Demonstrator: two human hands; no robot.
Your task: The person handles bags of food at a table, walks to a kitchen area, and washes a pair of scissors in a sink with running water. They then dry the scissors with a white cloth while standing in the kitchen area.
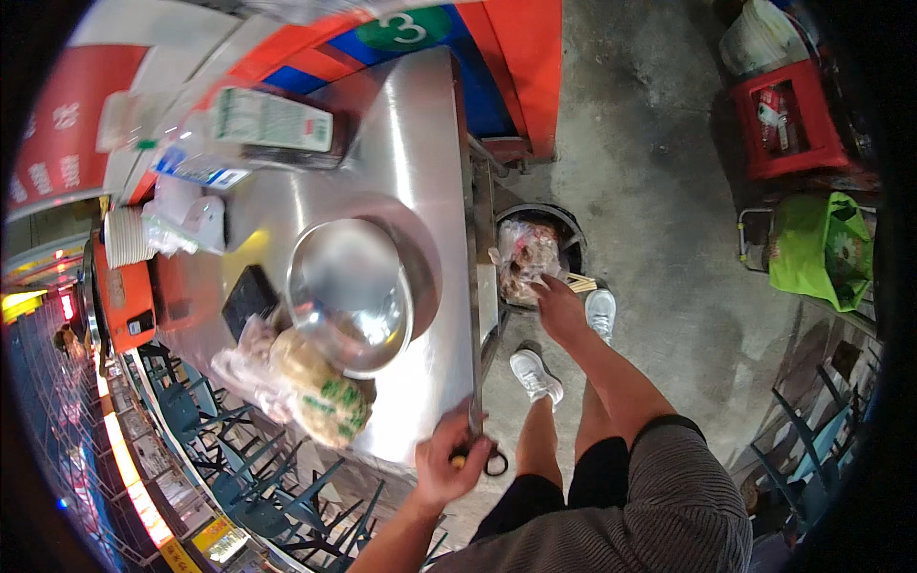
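Observation:
My left hand, at the near edge of the stainless steel table, holds a pair of scissors with dark handle loops. Over a round black bin on the floor, my right hand reaches down with its fingers at the crumpled clear plastic inside. Whether those fingers grip anything is hidden. A shiny metal bowl rests on the table. Beside it lie a plastic bag of pale food with green print and another clear plastic bag.
A black flat object lies behind the bowl. Farther back are a labelled container, stacked white bowls and an orange appliance. To the right stand a red crate and a green bag. Folded chairs line the left.

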